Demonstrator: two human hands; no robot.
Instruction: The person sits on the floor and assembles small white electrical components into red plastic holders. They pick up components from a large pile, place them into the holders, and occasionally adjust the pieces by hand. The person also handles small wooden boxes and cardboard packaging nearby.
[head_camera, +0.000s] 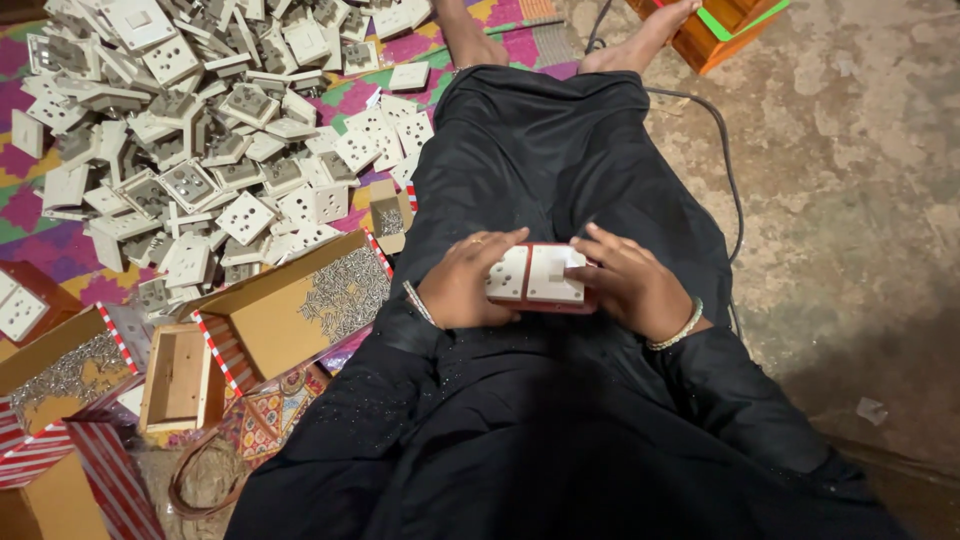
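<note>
A seated person in black grips a red switch box (541, 279) on the lap at the centre of the frame.

Head view: the box carries two white plates side by side, the left one pierced with socket holes, its red rim showing along the top and bottom edges. The left hand (462, 281) clasps its left end, fingers curled over the plate; the right hand (628, 282) clamps the right end, thumb pressed on the white face. At upper left lies a heap of white socket plates (200, 130) on a patterned mat (30, 215); a cardboard box of screws (300, 305) sits at centre left.
</note>
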